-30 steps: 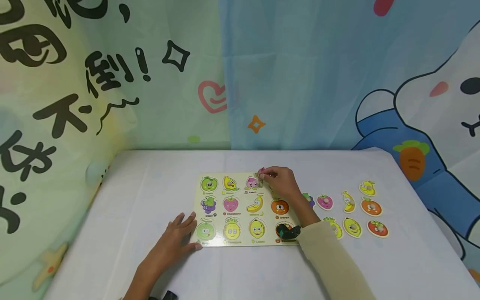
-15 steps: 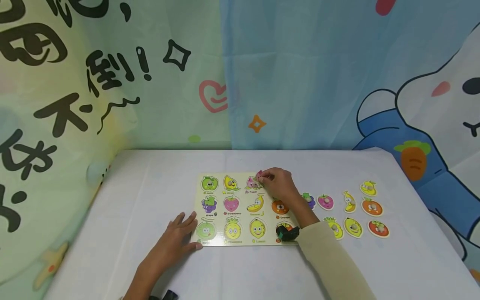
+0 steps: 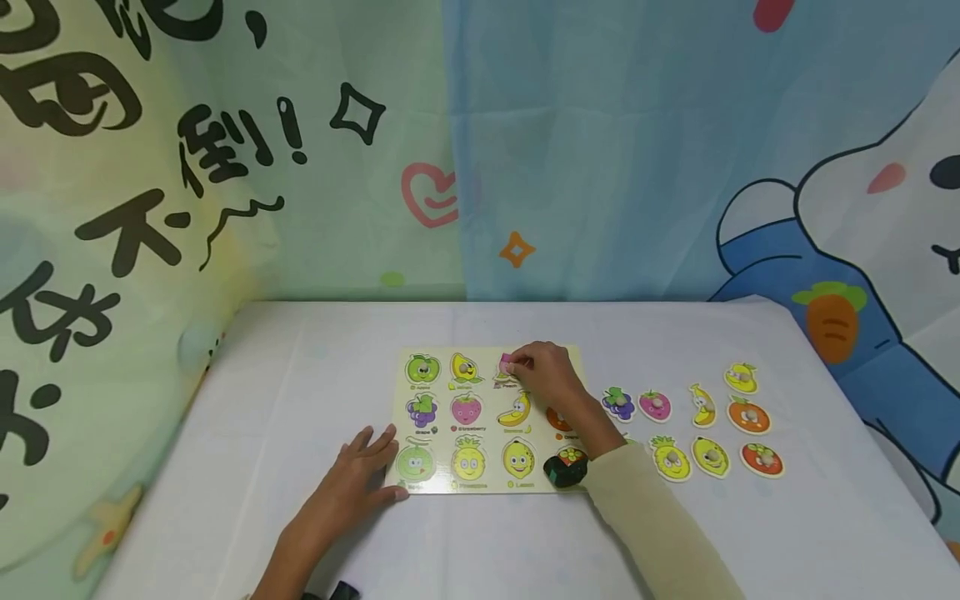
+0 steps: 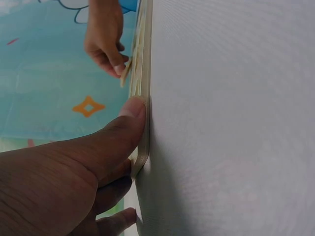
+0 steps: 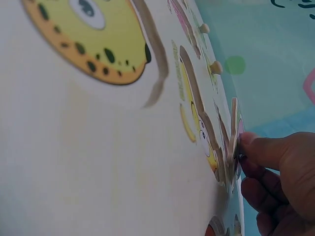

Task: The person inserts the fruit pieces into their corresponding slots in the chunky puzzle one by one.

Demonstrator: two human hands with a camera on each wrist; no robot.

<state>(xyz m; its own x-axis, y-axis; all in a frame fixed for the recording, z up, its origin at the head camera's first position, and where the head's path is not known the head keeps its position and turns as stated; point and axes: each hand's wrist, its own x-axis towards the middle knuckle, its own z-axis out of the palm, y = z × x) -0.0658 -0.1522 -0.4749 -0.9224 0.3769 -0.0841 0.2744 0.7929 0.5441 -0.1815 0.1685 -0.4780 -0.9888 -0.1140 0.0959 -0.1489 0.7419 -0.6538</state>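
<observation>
My right hand (image 3: pixel 551 375) pinches a pink peach puzzle piece (image 3: pixel 506 361) over the peach picture in the board's top row. In the right wrist view the piece (image 5: pixel 235 123) stands tilted on edge between thumb and fingers, right at the recess. A cream fruit puzzle board (image 3: pixel 442 454) lies flat on the table. Knobbed apple (image 3: pixel 422 369) and mango (image 3: pixel 464 367) pieces sit in their top-row spots. My left hand (image 3: pixel 352 475) rests at the board's front left corner; its thumb (image 4: pixel 132 110) lies against the front edge, the other fingers along the left side.
Right of the board lie several loose knobbed pieces, among them grapes (image 3: pixel 618 404), a strawberry (image 3: pixel 656 407), a banana (image 3: pixel 703 406), an orange (image 3: pixel 748 415), a pineapple (image 3: pixel 671 459), a lemon (image 3: pixel 710 457) and a tomato (image 3: pixel 762 459). A printed curtain (image 3: pixel 585 167) hangs behind the white table (image 3: pixel 300 375).
My right hand has moved slightly left and down, bringing the peach piece from the recess's upper right to over it. My left hand has stayed at the board's corner.
</observation>
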